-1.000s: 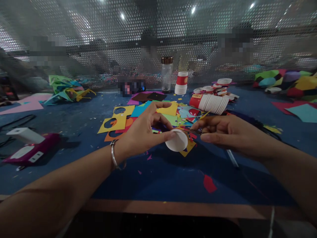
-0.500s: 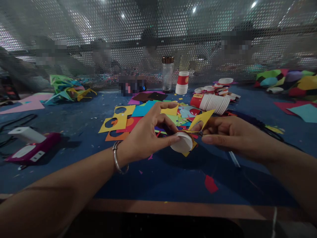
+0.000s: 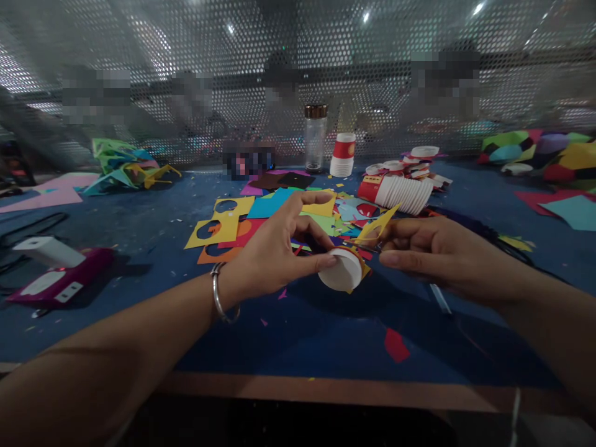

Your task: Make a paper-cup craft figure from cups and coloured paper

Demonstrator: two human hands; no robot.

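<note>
Between thumb and index finger, my left hand (image 3: 279,251) pinches a white paper disc (image 3: 341,270) with a raised rim, like a cup's base. Yellow paper (image 3: 379,225) lies against the disc's far side and sticks up towards my right hand (image 3: 428,251). The fingers of my right hand are closed around small scissors, whose thin blades (image 3: 365,244) show at the disc's upper edge; the handles are mostly hidden. Below the disc, a corner of yellow paper pokes out.
Coloured sheets with round holes (image 3: 226,226) lie beyond my hands. Further back are a glass bottle (image 3: 315,139), upright paper cups (image 3: 343,155) and a toppled cup stack (image 3: 403,194). A purple power strip (image 3: 60,285) sits left; a red scrap (image 3: 396,345) lies near the front edge.
The white disc has turned slightly and shows more of its face. The yellow paper beside my right hand has tilted and looks narrower. Both hands keep their hold.
</note>
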